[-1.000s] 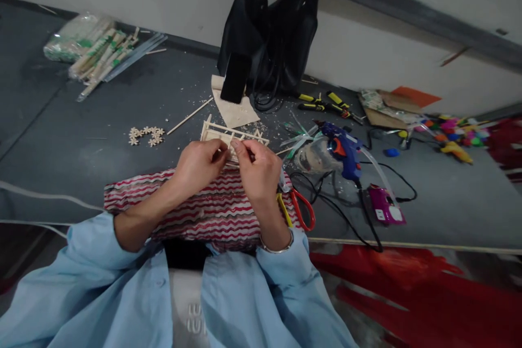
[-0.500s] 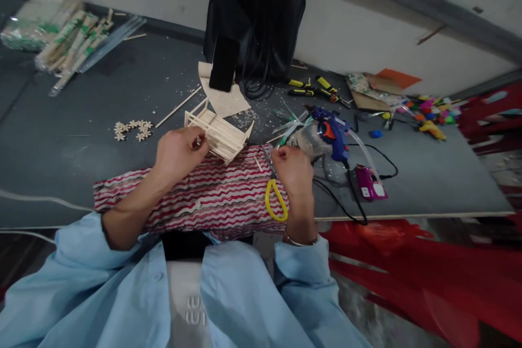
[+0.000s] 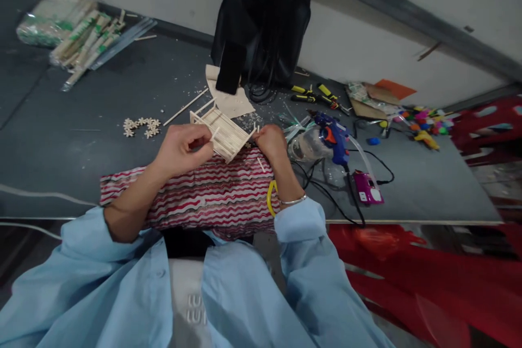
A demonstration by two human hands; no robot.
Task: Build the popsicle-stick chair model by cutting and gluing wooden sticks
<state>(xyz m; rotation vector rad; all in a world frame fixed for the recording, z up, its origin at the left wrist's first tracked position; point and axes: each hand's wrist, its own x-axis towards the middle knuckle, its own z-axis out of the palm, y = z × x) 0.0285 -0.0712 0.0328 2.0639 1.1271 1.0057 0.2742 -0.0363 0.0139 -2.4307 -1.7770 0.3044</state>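
A small frame of thin wooden sticks [image 3: 227,134] rests at the far edge of a red-and-white striped cloth [image 3: 196,196]. My left hand [image 3: 182,148] is at its left side, thumb and forefinger pinching a short wooden stick [image 3: 215,133]. At the frame's right corner is my right hand [image 3: 271,140], its fingers closed; whatever they may hold is too small to make out. Yellow-handled scissors [image 3: 271,199] lie partly hidden under my right wrist. Another short stick [image 3: 261,165] lies on the cloth below my right hand.
Right of my hands are a blue glue gun [image 3: 332,136] with cords, a purple box [image 3: 367,187] and pliers [image 3: 314,98]. A phone [image 3: 230,68] leans on a black bag [image 3: 281,27]. Small wooden flowers [image 3: 142,126] and bundled sticks [image 3: 84,43] lie left.
My right hand has moved left from beside the scissors to the frame's right corner, covering more of the scissors. The short stick in my left hand now shows. The view has shifted slightly.
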